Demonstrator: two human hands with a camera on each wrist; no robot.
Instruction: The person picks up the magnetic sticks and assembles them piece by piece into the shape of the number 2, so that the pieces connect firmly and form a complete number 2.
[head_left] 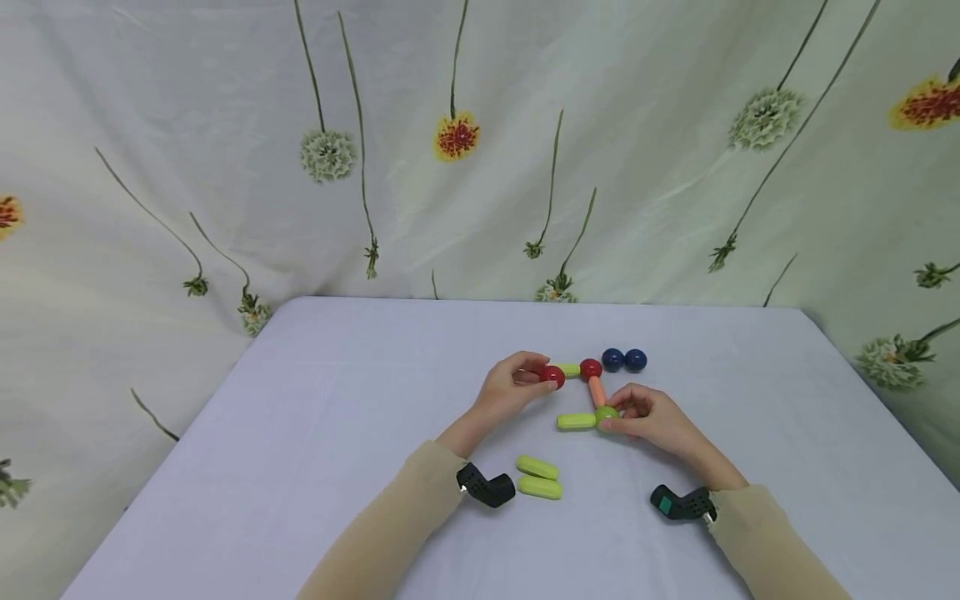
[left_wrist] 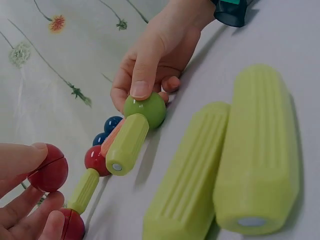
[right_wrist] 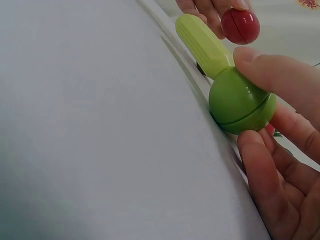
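Note:
My left hand (head_left: pixel 517 385) pinches a glossy red ball (left_wrist: pixel 48 168) between thumb and fingers. Under it, in the left wrist view, a second red ball (left_wrist: pixel 74 226) sits at one end of a yellow-green ribbed rod (left_wrist: pixel 84 191); a third red ball (head_left: pixel 590 369) is at the rod's other end. From there an orange rod (head_left: pixel 597 392) runs to a green ball (right_wrist: pixel 240 100), which my right hand (head_left: pixel 656 418) grips between thumb and fingers. Another yellow-green rod (head_left: pixel 576 422) sticks out leftward from the green ball, its free end showing a silvery disc.
Two loose yellow-green rods (head_left: pixel 538 477) lie side by side on the white-covered table (head_left: pixel 337 433), nearer the front. Behind the joined pieces, two dark blue balls (head_left: pixel 624 360) sit next to each other. A flower-patterned cloth (head_left: pixel 465 217) hangs beyond the table's far edge.

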